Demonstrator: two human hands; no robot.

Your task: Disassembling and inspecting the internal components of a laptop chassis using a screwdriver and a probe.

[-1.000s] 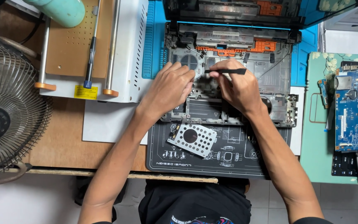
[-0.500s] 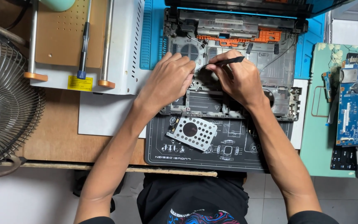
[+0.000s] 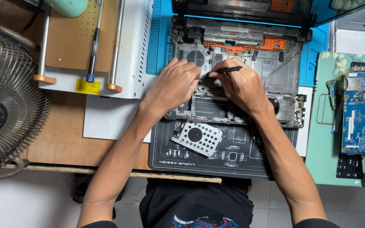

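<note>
Both hands (image 3: 178, 84) on opened laptop base (image 3: 275, 71)

An opened grey laptop base (image 3: 237, 93) is lying flat under both hands — a slim black tool (image 3: 229, 69) is lying nearly level across the right-hand grip, tip pointing left.

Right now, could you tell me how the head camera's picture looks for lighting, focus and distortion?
Head view: even, soft light, with only faint shadows under the left hand and right hand; both are sharp, as is the black tool in the right; the fan at the left edge looks bowed by the wide lens; no strong glare.
</note>
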